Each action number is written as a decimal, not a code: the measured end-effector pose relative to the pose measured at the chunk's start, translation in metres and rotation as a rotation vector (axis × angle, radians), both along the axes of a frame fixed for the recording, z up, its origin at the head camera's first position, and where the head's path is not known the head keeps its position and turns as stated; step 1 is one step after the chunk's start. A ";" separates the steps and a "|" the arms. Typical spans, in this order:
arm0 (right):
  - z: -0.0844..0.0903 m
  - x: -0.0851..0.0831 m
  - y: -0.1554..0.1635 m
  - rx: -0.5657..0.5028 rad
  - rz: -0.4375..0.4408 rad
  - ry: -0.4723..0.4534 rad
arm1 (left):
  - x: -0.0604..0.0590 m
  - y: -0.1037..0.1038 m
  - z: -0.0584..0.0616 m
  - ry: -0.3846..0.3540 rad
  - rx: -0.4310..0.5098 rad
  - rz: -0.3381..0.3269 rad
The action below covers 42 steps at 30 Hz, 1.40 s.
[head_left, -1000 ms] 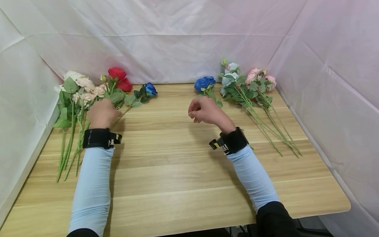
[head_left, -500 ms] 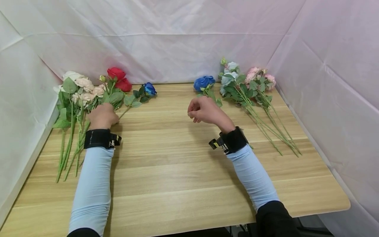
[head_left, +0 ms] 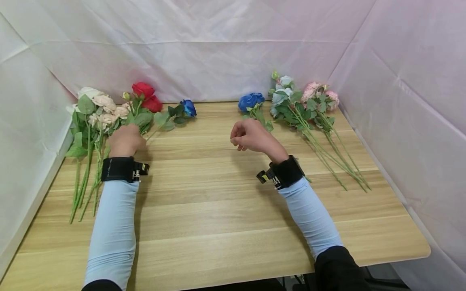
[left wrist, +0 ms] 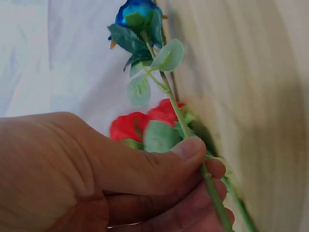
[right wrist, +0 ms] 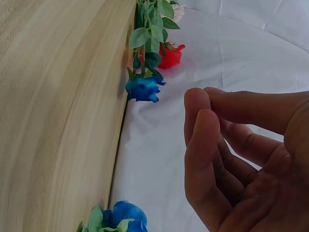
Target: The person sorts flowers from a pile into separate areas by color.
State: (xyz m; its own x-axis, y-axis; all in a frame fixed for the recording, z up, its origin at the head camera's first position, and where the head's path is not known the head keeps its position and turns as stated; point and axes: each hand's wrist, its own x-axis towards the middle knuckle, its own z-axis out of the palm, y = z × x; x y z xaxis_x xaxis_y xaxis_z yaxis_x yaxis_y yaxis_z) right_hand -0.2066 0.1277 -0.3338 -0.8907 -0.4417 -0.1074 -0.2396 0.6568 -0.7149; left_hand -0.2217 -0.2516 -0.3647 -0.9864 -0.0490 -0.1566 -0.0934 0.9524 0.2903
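Note:
My left hand (head_left: 126, 140) pinches the green stem (left wrist: 176, 108) of a blue rose (head_left: 188, 108) between thumb and fingers. The rose's bloom points toward the back of the table, its leaves dark and pale green. Behind it in the left wrist view are red roses (left wrist: 130, 126). My right hand (head_left: 256, 137) hovers over the table, fingers loosely bent and the thumb near the fingertips, holding nothing. Just beyond it, another blue flower (head_left: 251, 102) lies at the back edge.
Red roses (head_left: 147, 97), cream and blush flowers (head_left: 105, 107) and their stems lie at the left. Pale blue flowers (head_left: 282, 97) and pink flowers (head_left: 320, 97) lie at the right, stems toward the front. White cloth walls (head_left: 204, 64) enclose the wooden table (head_left: 218, 226) at the back and sides.
The blue rose in my left hand has shifted slightly to the right and up, its stem lifted a little. The right hand has stayed in place.

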 end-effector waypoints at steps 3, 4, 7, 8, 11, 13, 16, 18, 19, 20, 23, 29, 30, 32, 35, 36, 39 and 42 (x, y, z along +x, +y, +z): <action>0.000 0.000 0.001 -0.003 -0.003 -0.005 | 0.004 0.006 0.009 0.049 0.002 -0.020; 0.000 0.001 0.001 -0.003 -0.003 -0.005 | 0.006 0.008 0.012 0.069 0.007 -0.025; 0.000 0.001 0.001 -0.006 -0.002 -0.005 | 0.012 0.013 0.022 0.143 0.023 -0.042; 0.000 0.001 0.001 -0.006 -0.001 -0.005 | 0.014 0.014 0.026 0.175 0.028 -0.047; 0.000 0.001 0.002 -0.004 0.001 0.000 | 0.020 0.018 0.035 0.282 0.038 -0.050; 0.000 0.001 0.002 0.000 0.002 0.004 | 0.024 0.020 0.041 0.355 0.042 -0.043; 0.000 0.000 0.002 0.001 0.002 0.008 | 0.030 0.024 0.048 0.436 0.049 -0.029; 0.000 0.000 0.002 0.001 0.001 0.012 | 0.032 0.025 0.050 0.462 0.059 -0.025; 0.000 0.000 0.002 0.000 0.001 0.014 | 0.033 0.025 0.051 0.469 0.063 -0.024; 0.000 -0.001 0.002 0.000 0.000 0.015 | 0.033 0.025 0.052 0.475 0.065 -0.025; 0.000 0.000 0.002 0.001 -0.001 0.016 | 0.032 0.025 0.052 0.485 0.080 -0.032; -0.001 0.000 0.000 -0.007 -0.006 -0.010 | 0.032 0.033 0.050 0.483 0.099 -0.063; -0.002 0.000 0.000 -0.011 -0.008 -0.015 | 0.033 0.035 0.050 0.478 0.106 -0.074; -0.003 0.000 -0.001 -0.017 -0.006 -0.021 | 0.033 0.042 0.049 0.467 0.122 -0.106; -0.006 -0.002 -0.002 -0.027 0.005 -0.016 | 0.032 0.054 0.048 0.451 0.143 -0.152; -0.007 -0.002 -0.003 -0.029 0.009 -0.013 | 0.032 0.058 0.047 0.437 0.155 -0.169; -0.009 -0.003 -0.006 -0.044 0.023 -0.011 | 0.031 0.073 0.046 0.402 0.180 -0.212; -0.011 -0.003 -0.009 -0.066 0.027 -0.012 | 0.031 0.087 0.045 0.350 0.216 -0.251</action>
